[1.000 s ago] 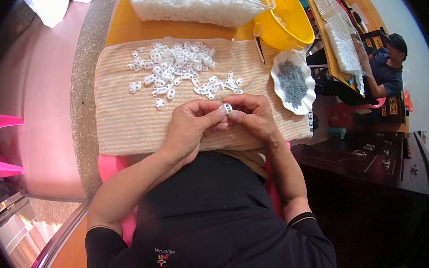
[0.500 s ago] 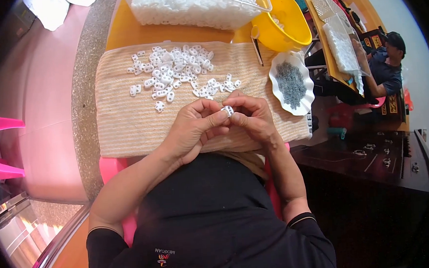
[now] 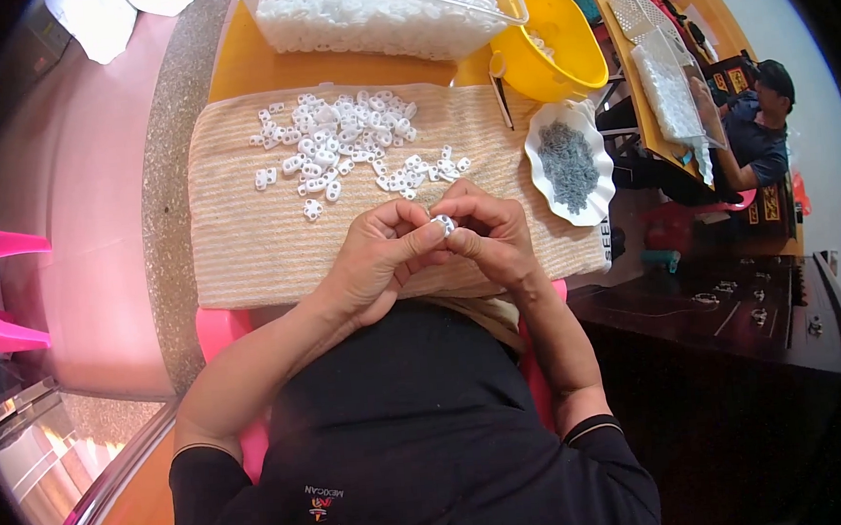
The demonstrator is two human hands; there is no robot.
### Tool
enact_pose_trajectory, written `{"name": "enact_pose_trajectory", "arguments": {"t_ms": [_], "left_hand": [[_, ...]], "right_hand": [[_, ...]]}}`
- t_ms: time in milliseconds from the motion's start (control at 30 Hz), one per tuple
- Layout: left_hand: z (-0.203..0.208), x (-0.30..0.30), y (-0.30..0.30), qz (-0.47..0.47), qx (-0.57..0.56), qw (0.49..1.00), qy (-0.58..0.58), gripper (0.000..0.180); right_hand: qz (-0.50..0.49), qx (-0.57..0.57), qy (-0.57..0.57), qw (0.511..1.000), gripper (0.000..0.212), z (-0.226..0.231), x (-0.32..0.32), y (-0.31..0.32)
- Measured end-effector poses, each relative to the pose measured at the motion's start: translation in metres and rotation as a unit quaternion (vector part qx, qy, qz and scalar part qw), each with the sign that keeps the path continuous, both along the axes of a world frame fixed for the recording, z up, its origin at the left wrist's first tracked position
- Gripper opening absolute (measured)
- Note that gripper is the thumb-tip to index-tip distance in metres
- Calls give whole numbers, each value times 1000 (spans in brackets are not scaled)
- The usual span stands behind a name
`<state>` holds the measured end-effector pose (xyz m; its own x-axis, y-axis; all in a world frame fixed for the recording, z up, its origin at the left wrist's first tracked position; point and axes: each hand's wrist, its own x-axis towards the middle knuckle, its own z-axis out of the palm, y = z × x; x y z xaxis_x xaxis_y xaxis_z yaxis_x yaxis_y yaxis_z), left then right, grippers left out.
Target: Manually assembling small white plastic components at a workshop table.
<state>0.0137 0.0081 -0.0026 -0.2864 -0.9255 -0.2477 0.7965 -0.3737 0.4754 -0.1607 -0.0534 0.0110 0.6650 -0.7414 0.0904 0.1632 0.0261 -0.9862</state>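
Above the near part of a striped beige towel (image 3: 244, 246), both hands meet around one small white plastic piece with dark spots (image 3: 443, 225). My left hand (image 3: 381, 255) pinches it between thumb and fingers. From the other side my right hand (image 3: 492, 238) closes on the same piece, thumb near its edge. Fingers cover much of it. Beyond the hands lie a large heap of similar white pieces (image 3: 339, 136) and a smaller group (image 3: 419, 172). On the right, a white wavy-edged dish (image 3: 599, 201) holds many small grey-blue bits (image 3: 570, 164).
A clear bin (image 3: 386, 45) full of white pieces stands at the back, beside a yellow bowl (image 3: 568, 72). A thin dark tool (image 3: 503, 101) lies near the bowl. Another person (image 3: 758, 132) sits at a table on the right. A pink stool (image 3: 3, 292) stands left.
The held white piece has turned slightly and shifted a little down and left between my fingers. My right fingers have moved slightly left; both hands keep their grip.
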Motion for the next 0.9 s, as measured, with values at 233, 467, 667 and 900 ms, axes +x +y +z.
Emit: {"name": "enact_pose_trajectory", "arguments": {"t_ms": [233, 467, 667, 900], "left_hand": [[-6, 0, -4, -7, -30, 999, -20, 9], [-2, 6, -13, -31, 3, 999, -34, 10], [-2, 7, -7, -39, 7, 999, -37, 9], [4, 7, -7, -45, 7, 998, -34, 9]], "right_hand": [[-9, 4, 9, 1000, 22, 10, 5, 2], [-5, 46, 32, 998, 28, 6, 3, -3], [2, 35, 43, 998, 25, 7, 2, 0], [-10, 3, 56, 998, 26, 8, 1, 1]]}}
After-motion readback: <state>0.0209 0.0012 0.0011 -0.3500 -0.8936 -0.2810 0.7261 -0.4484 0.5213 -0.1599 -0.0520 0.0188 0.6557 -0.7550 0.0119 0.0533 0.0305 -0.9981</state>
